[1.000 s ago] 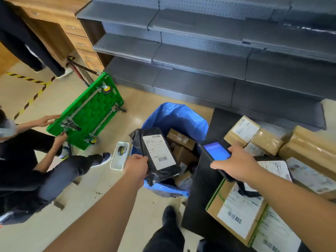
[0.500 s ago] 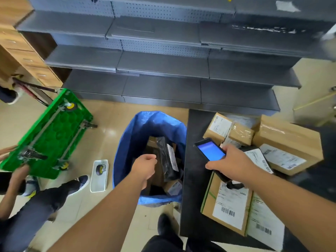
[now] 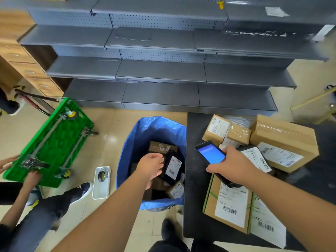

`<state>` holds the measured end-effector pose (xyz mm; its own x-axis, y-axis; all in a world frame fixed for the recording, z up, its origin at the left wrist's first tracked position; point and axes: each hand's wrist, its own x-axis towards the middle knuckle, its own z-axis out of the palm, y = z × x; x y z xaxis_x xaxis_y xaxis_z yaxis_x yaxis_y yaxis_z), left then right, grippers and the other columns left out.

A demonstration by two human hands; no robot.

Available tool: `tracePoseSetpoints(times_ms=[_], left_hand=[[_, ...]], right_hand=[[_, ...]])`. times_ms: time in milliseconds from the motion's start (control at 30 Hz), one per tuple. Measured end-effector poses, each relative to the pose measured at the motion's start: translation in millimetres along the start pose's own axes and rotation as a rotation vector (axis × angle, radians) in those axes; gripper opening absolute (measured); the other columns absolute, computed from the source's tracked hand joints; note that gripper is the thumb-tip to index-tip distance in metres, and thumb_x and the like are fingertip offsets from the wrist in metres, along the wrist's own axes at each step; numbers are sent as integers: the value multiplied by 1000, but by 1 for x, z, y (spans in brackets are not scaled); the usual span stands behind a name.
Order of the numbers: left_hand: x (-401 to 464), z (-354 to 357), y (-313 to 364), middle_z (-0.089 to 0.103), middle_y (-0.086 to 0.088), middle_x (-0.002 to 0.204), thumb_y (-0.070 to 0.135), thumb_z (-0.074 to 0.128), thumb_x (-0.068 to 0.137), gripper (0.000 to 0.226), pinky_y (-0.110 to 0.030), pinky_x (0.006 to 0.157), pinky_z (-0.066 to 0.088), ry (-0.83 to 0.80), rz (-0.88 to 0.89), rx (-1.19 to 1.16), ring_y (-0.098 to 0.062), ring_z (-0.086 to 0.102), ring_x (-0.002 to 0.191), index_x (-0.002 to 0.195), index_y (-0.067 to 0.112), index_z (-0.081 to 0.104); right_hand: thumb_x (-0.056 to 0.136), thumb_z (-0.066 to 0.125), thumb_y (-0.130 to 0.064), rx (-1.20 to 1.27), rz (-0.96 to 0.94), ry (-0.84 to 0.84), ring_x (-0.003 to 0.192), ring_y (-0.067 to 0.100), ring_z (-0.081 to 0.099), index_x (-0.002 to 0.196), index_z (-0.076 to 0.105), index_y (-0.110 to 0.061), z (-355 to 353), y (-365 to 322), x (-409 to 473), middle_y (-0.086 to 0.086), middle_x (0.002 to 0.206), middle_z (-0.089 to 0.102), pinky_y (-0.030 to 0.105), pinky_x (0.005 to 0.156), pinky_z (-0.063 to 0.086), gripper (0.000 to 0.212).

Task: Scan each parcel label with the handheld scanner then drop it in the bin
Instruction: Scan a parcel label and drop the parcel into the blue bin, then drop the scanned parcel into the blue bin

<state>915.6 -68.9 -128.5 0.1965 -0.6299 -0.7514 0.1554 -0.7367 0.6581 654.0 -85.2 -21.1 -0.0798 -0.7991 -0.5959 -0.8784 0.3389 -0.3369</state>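
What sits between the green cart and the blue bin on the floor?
Head view: a white tray holding a loose caster wheel lies between the green cart and blue bin.

Left hand hangs loosely curled; right hand fingers grip.

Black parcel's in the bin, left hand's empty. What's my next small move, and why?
Probably bring the left hand across from over the blue bin to the boxes on the black table. It holds nothing, the right hand grips the scanner, and labelled boxes wait.

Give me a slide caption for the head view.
Left hand empty over the blue bin, black parcel inside; right hand grips the scanner.
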Motion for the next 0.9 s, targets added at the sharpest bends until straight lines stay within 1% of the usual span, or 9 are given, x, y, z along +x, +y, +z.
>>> tracePoseSetpoints(times_ms=[133, 267, 367, 433, 500, 633, 733, 800, 900], left_hand=[[-6, 11, 2, 72, -3, 124, 12, 57, 108, 23, -35, 98, 57, -38, 0, 18, -17, 68, 114, 129, 14, 66], [-10, 30, 0, 72, -4, 121, 15, 56, 108, 20, -31, 86, 60, -63, 7, 59, -19, 70, 110, 126, 15, 67], [-15, 48, -4, 75, -5, 115, 19, 59, 106, 13, -38, 96, 61, -69, 15, 109, -20, 71, 108, 111, 21, 70], [-20, 61, -5, 75, -4, 115, 22, 61, 105, 15, -41, 100, 60, -94, 18, 139, -21, 71, 109, 116, 22, 71], [-26, 74, -5, 75, -4, 112, 20, 60, 105, 20, -37, 92, 62, -116, 16, 164, -19, 71, 103, 123, 19, 70], [-49, 104, 0, 70, -5, 103, 7, 55, 109, 21, -19, 56, 52, -168, 20, 170, -11, 63, 78, 129, 7, 61], [-65, 130, 2, 69, -13, 128, 5, 51, 110, 25, -23, 73, 54, -181, 22, 190, -17, 67, 101, 134, 5, 58], [-80, 152, 0, 68, -9, 127, 6, 50, 110, 22, -28, 86, 53, -176, 33, 230, -20, 65, 113, 130, 6, 59], [-100, 186, -14, 73, -6, 115, 13, 59, 107, 16, -31, 83, 56, -137, 103, 307, -17, 68, 102, 122, 14, 66]], right_hand=[[77, 85, -51, 14, 14, 15, 89, 15, 62, 123, 35, -31, 0, 8, -8, -4, 104, 55, 27, 70, 56, 71], [76, 86, -49, 37, 37, 31, 91, 15, 64, 122, 38, -30, -5, 28, -17, -2, 104, 58, 31, 75, 58, 68], [76, 86, -48, 39, 79, 56, 90, 14, 64, 122, 39, -30, -11, 49, -24, -1, 103, 59, 31, 74, 60, 68], [73, 87, -49, 53, 107, 79, 90, 14, 64, 119, 38, -30, -15, 65, -28, -2, 103, 59, 34, 78, 62, 70], [72, 88, -50, 72, 120, 106, 92, 14, 63, 119, 39, -29, -20, 81, -34, -3, 104, 58, 35, 78, 61, 71], [75, 87, -48, 122, 128, 139, 96, 13, 61, 125, 39, -26, -33, 113, -48, -4, 110, 56, 32, 76, 59, 73], [76, 87, -47, 154, 124, 146, 90, 12, 64, 123, 42, -25, -43, 141, -59, -5, 105, 58, 31, 72, 59, 70], [76, 87, -46, 174, 122, 146, 86, 12, 65, 122, 42, -26, -49, 164, -69, -5, 102, 60, 28, 67, 56, 68], [76, 87, -45, 187, 139, 162, 84, 13, 66, 120, 42, -26, -57, 203, -85, -2, 101, 61, 29, 65, 55, 66]])
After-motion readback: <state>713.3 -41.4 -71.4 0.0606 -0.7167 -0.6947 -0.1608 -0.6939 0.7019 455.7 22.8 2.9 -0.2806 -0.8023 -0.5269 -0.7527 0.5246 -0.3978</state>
